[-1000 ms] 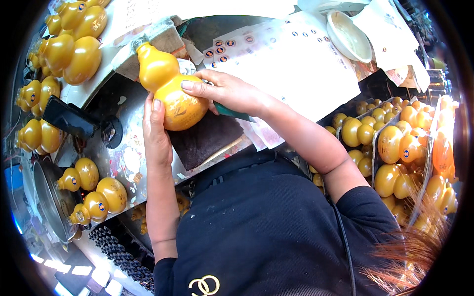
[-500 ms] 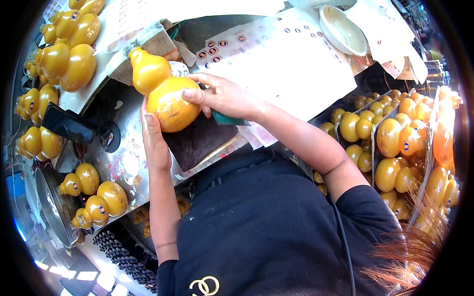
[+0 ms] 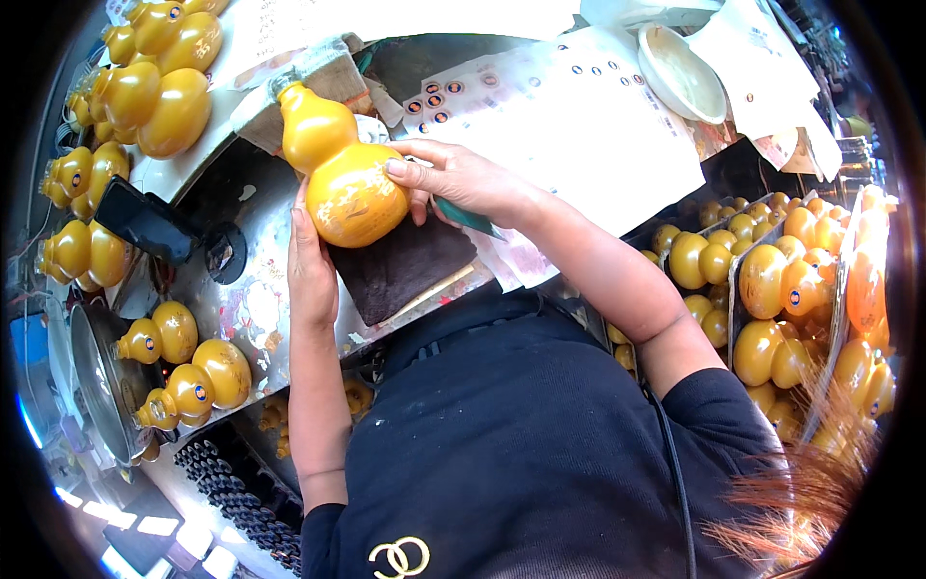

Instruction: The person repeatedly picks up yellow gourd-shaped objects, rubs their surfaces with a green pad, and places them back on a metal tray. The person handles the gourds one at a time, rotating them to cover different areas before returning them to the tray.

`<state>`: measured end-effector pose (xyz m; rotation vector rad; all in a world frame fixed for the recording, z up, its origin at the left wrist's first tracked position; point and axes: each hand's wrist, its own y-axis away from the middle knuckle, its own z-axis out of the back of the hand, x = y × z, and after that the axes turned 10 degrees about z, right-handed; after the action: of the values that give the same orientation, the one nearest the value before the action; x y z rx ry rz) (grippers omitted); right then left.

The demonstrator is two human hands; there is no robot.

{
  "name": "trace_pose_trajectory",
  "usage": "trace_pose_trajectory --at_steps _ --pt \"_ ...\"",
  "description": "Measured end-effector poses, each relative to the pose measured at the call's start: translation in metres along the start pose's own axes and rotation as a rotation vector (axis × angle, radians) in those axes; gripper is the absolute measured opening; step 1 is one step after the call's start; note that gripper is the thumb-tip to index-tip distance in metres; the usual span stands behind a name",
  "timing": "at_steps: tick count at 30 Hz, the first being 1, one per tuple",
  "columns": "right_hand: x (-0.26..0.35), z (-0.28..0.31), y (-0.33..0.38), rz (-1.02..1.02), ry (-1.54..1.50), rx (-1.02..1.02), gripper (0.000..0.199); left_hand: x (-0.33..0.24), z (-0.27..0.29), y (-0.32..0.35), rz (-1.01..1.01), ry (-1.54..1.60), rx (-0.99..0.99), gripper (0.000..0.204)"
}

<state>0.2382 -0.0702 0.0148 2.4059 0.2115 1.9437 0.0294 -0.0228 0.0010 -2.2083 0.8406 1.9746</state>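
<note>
A glossy yellow gourd-shaped bottle (image 3: 357, 198) with pale patterning on its lower bulb is held tilted over the bench, its clear neck towards the upper left. My left hand (image 3: 312, 270) supports the lower bulb from its left side, some fingers hidden behind it. Across the bulb's right side, my right hand (image 3: 463, 183) grips with the thumb on top. A flat green piece (image 3: 466, 216) is tucked under that hand's palm; its kind cannot be made out. Below the bottle lies a dark brown pad (image 3: 400, 270).
Sheets of round stickers (image 3: 449, 101) and a white oval bowl (image 3: 681, 73) lie beyond my hands. A phone on a stand (image 3: 145, 220) is at the left, near several gourd bottles (image 3: 178, 106). Divided crates of gourd bottles (image 3: 762, 280) stand at the right.
The bottle has been turned a little in my hands, so more pale patterning faces up. My left thumb has shifted to the bulb's edge. The whole view has moved slightly.
</note>
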Motion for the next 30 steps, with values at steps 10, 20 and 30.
trace_pose_trajectory --at_steps 10,20,30 --pt "0.001 0.015 0.003 -0.188 -0.289 -0.073 0.047 -0.011 -0.009 -0.003 -0.122 -0.114 -0.049 0.067" --pt "0.028 0.014 0.012 0.209 -0.257 -0.141 0.029 -0.024 -0.014 -0.003 0.038 0.039 0.076 0.065" --pt "0.078 -0.019 -0.023 0.553 1.029 0.292 0.033 -0.023 -0.012 -0.003 0.088 0.123 -0.022 0.049"
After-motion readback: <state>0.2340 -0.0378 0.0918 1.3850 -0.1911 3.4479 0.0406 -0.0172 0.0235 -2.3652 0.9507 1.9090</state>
